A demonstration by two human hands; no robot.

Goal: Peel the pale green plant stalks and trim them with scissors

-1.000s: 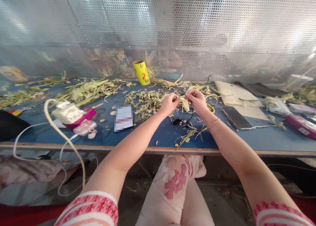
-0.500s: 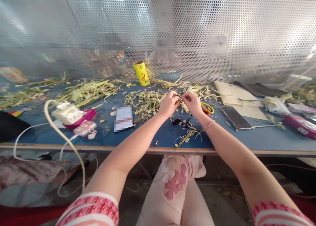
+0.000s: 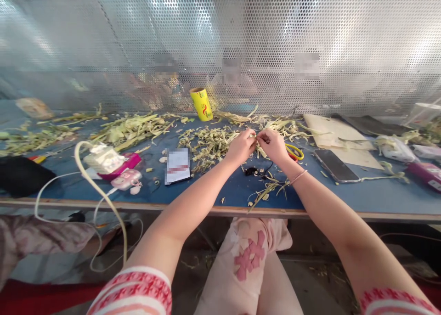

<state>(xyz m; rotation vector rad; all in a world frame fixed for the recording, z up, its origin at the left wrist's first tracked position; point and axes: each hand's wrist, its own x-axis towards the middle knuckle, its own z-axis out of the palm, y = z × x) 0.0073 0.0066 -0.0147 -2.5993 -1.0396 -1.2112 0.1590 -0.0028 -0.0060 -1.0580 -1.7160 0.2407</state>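
My left hand [image 3: 242,146] and my right hand [image 3: 273,145] meet over the middle of the blue table, fingertips pinched together. A small greenish piece of plant stalk [image 3: 254,135] shows between them, mostly hidden by the fingers. Beneath and behind lies a heap of pale green plant scraps [image 3: 208,143]. Beside my right hand, partly covered by it, are yellow-and-red looped handles [image 3: 295,151], seemingly of scissors. A thin black cable [image 3: 253,171] lies under my wrists, and a few loose stalks [image 3: 267,191] rest nearer the table edge.
At the back stands a yellow tube [image 3: 202,104] before a perforated metal screen [image 3: 268,39]. Long leaves [image 3: 136,127] are piled to the left, near a white charger [image 3: 103,158] with cables. A phone [image 3: 336,165] and cardboard [image 3: 341,136] lie right; a blurred-out device [image 3: 177,165] lies left.
The view has turned slightly left, so everything sits a little further right. Both hands stay pinched together at the same place; less of the stalk shows between them.
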